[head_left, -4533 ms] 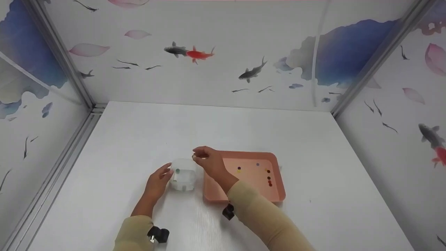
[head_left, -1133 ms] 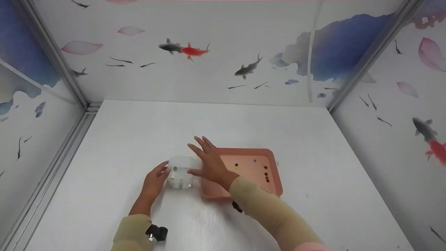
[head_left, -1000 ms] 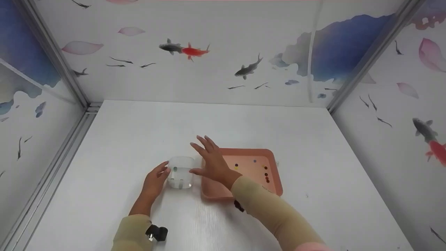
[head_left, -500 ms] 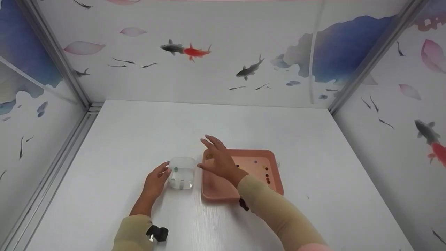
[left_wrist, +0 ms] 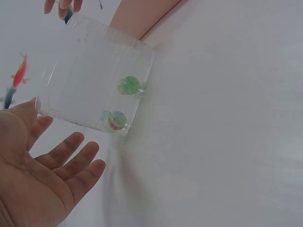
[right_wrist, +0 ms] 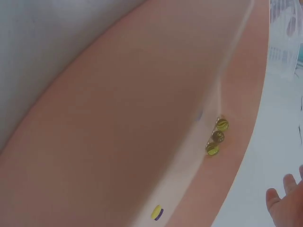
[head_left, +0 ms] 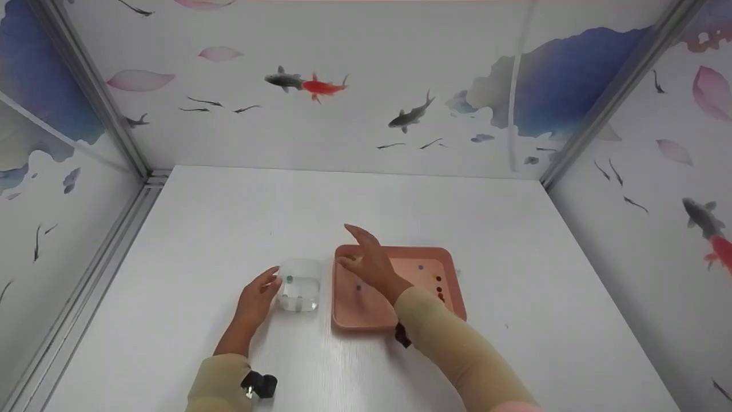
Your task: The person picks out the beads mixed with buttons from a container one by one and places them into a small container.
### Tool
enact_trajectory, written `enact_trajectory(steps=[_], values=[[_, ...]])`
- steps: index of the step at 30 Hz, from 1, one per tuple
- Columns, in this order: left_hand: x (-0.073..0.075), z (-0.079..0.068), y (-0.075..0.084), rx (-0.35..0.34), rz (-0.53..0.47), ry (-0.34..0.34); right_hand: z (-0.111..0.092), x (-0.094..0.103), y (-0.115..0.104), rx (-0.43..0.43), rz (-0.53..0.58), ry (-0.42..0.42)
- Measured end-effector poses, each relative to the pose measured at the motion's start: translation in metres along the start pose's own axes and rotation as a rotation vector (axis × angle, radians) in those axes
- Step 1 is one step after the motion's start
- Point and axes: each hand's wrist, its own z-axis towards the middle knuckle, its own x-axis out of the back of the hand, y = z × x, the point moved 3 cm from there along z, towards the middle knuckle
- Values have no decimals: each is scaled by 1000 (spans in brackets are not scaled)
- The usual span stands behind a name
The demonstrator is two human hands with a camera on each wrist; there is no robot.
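Note:
A clear plastic container [head_left: 299, 286] stands on the white table, with a green glass marble [left_wrist: 129, 85] and a bluish one [left_wrist: 116, 120] inside it. My left hand [head_left: 256, 300] is at its left side, one digit touching the rim and the other fingers loosely spread, curled round nothing. To the container's right lies a shallow salmon-pink tray [head_left: 357, 329] with several small marbles [head_left: 439, 289]. Above its far left corner hangs my right hand [head_left: 374, 268], index finger extended and thumb apart. Close by, yellow-green marbles [right_wrist: 217, 136] line up near the tray's far rim.
Another marble [head_left: 359, 288] lies in the tray's left part, and a blue one [head_left: 421, 267] is farther right. White walls printed with fish and petals rise behind the table [head_left: 257, 206] and at both sides. Each sleeve carries a black wrist mount [head_left: 260, 383].
My right hand has moved from over the container's right edge to the tray's far left corner. The marble in the tray's left part has come into view. My left hand stays by the container.

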Motion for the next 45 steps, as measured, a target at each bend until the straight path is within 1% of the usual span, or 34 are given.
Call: enact_trajectory(steps=[6, 11, 19, 23, 26, 30, 35, 45], values=[[0, 1, -1, 7, 6, 6, -1, 5, 9, -12, 120, 85], [0, 2, -1, 16, 3, 5, -1, 6, 15, -53, 194, 117], [-1, 2, 0, 13, 14, 6, 0, 6, 28, -125, 279, 113], [-1, 3, -1, 7, 6, 3, 1, 4, 34, -195, 348, 99], [-2, 4, -3, 11, -3, -1, 2, 2, 36, -252, 379, 82], [-1, 4, -4, 18, -8, 0, 2, -1, 39, -298, 354, 65], [-2, 4, -5, 16, -16, -7, 1, -2, 42, -327, 308, 59], [-1, 4, -5, 5, -19, -3, 0, -7, 46, -399, 292, 46]])
